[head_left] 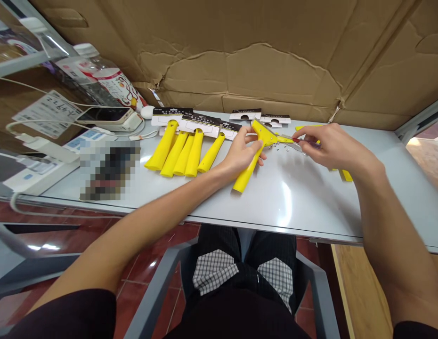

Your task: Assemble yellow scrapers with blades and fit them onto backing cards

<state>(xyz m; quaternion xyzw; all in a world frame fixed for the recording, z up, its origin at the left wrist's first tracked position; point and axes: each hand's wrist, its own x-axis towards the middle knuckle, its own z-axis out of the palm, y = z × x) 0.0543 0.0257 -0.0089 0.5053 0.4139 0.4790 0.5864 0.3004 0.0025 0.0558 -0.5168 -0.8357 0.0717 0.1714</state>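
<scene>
My left hand (242, 153) is closed around a yellow scraper (247, 175), whose wide head points away from me and whose flat bar leans toward the table's front edge. In my right hand (323, 146) is a slim screwdriver (296, 140) with a red part showing; its tip end is at the right side of the scraper head. Several small screws (283, 148) lie on the table just below that spot. To the left of my left hand rest several yellow handles (166, 146), their upper ends by black-and-white cards (201, 123). More yellow pieces (346, 175) are partly hidden behind my right hand.
A brown cardboard sheet (275, 70) stands along the back of the white table (261, 209). On the left are a phone (102, 114), a power strip (45, 174) with cables, plastic bottles (113, 82) and a blurred-out object (111, 172). More cards (245, 114) lie at the back.
</scene>
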